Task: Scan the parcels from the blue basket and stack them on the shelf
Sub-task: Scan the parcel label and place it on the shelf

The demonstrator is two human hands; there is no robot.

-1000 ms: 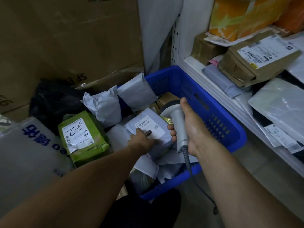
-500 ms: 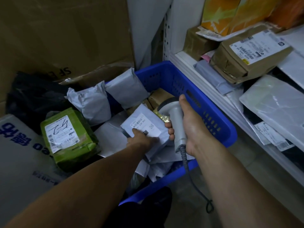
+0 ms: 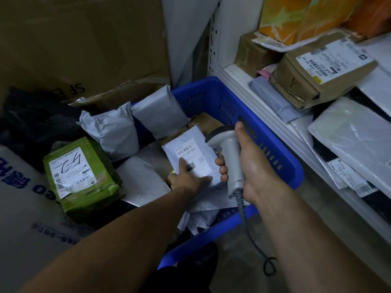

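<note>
Down in the blue basket (image 3: 277, 157), the left hand (image 3: 190, 176) grips a white parcel (image 3: 196, 151) by its near edge, label up, above the other bags. The right hand (image 3: 254, 166) curls round the handle of a grey scanner (image 3: 231, 159), whose head sits just beside the parcel's far right corner. A green parcel (image 3: 82, 176) lies left of the basket. The shelf (image 3: 249, 89) on the right carries a brown box (image 3: 313, 81).
</note>
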